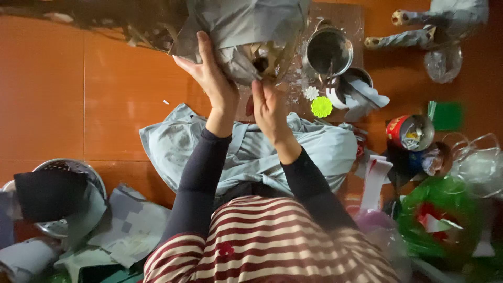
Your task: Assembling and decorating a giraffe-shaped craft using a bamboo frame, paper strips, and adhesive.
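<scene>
A steel pot [329,51] is standing on the board [352,21], and a green flower shape [321,107] is lying just below it. A red tin [408,132] is sitting to the right, near a green bag [445,215]. A metal colander [68,175] is resting on the orange floor [52,94] at the left, with dark cloth [48,193] lying on it.

Orange tiled floor [63,89] — blue cloth [167,141], colander [78,170]

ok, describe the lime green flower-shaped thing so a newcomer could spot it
Start at the steel pot on the wooden board, top centre. Just below it lies the lime green flower-shaped piece, right of the right hand. Its smaller neighbour is white.
</scene>
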